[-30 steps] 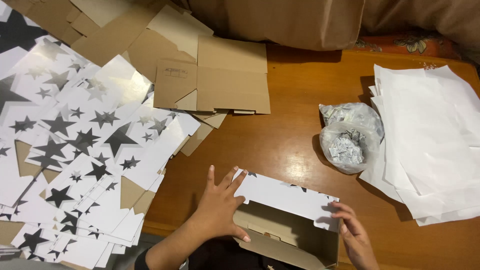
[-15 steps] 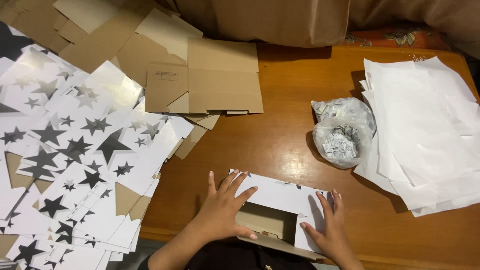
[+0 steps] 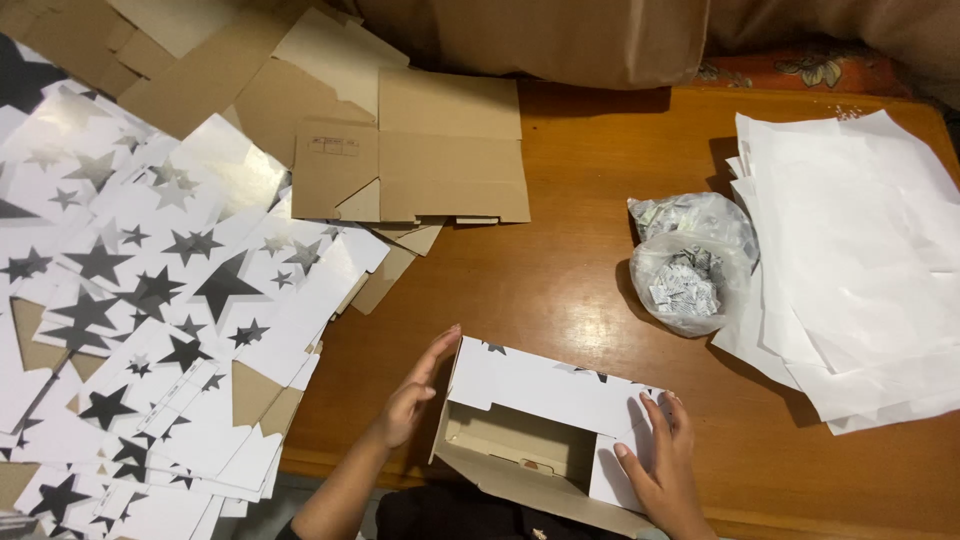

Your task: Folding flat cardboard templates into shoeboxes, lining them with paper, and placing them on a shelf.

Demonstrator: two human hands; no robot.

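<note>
We see a small white box [image 3: 545,425] with dark stars at the bottom middle of the frame, sitting on the brown desk [image 3: 560,280] close to its near edge. The box is half made, and its open top shows the plain brown inside. The left hand [image 3: 410,400] stands flat against the left end of the box, with its fingers [image 3: 435,352] straight and close together, holding nothing. The right hand [image 3: 665,465] lies on the white flap at the right end, with its fingers [image 3: 655,415] spread out and pressing down, and it holds nothing either. We think the hands are shaping the box so that its walls stand up. To do this well, we should keep the left hand firm on its end so the box does not slide, and push the flap in slowly and evenly along its fold so the card does not bend in the wrong place. On the left side of the frame lies a big pile of flat star sheets [image 3: 150,300]. At the top middle lie flat brown card pieces [image 3: 440,160]. On the right we see a clear bag of little packets [image 3: 690,265], just beside a stack of white paper [image 3: 860,260].
</note>
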